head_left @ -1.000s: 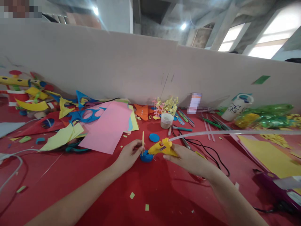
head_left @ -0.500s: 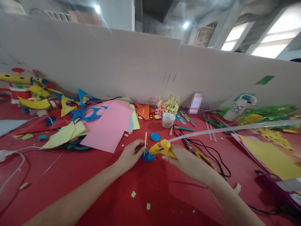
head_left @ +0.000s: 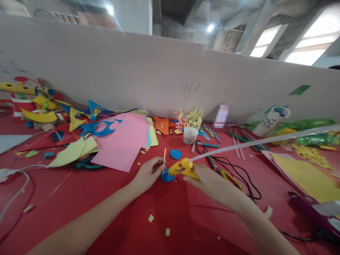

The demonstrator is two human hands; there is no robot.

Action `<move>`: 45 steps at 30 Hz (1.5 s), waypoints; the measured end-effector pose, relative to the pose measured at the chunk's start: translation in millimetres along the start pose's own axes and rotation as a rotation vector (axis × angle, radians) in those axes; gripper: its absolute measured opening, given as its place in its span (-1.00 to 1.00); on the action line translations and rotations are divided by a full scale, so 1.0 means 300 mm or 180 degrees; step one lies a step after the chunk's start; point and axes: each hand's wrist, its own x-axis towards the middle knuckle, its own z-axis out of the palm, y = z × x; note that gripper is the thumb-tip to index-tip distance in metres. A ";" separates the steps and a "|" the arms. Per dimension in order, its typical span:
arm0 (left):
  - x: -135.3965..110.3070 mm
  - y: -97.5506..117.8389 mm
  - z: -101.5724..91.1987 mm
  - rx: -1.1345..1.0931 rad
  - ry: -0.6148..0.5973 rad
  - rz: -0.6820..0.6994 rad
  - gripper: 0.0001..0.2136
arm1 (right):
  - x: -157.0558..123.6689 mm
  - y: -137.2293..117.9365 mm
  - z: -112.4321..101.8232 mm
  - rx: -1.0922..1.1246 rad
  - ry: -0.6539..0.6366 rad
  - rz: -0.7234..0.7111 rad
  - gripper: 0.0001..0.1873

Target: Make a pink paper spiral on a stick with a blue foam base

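Beyond the red tabletop [head_left: 127,216] a white partition [head_left: 106,67] closes off a concrete-beamed room, and I take the small white cup [head_left: 189,138] as my landmark. Nearer me than the cup and to its left, my left hand [head_left: 148,173] pinches a thin yellow strip [head_left: 164,156] nearly upright between closed fingertips, its lower end at a dark blue craft piece [head_left: 167,178] on the table. My right hand [head_left: 207,180], nearer me than the cup, is wrapped round a yellow glue gun [head_left: 180,167], nozzle aimed left at that blue piece; I can't tell whether the tip touches. A long clear glue stick [head_left: 233,147] runs from the gun's back, passing right of the cup. A blue disc [head_left: 175,154] lies just left of the cup on my side, yellow sprig cutouts [head_left: 196,118] stand behind it, a pink sheet [head_left: 122,141] spreads well to its left, and scissors [head_left: 211,162] rest nearer me, right of it.
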 end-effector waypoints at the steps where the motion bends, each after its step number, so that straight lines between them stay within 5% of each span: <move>1: 0.000 0.001 0.000 -0.0010 0.0004 0.0006 -0.89 | -0.001 0.000 0.000 -0.0015 0.0008 0.0003 -0.71; 25: 0.001 0.003 -0.002 -0.0042 -0.0026 -0.0019 -0.89 | 0.010 0.004 -0.024 0.0055 -0.0090 0.0246 -0.74; 32: 0.001 0.001 -0.001 -0.0156 -0.0047 0.0002 -0.90 | -0.005 0.150 -0.156 0.0256 -0.0039 0.0704 -0.58; 36: 0.004 -0.007 -0.003 -0.0207 -0.0042 -0.0091 -0.89 | 0.000 0.257 -0.222 -0.0154 0.0219 0.1439 -0.58; 39: 0.007 -0.005 -0.005 -0.0214 -0.0040 -0.0118 -0.88 | 0.035 0.350 -0.235 -0.1029 0.0170 0.1961 -0.60; 45: 0.005 0.004 -0.006 -0.0219 -0.0020 -0.0113 -0.87 | 0.114 0.483 -0.193 -0.1268 0.0239 0.2021 -0.58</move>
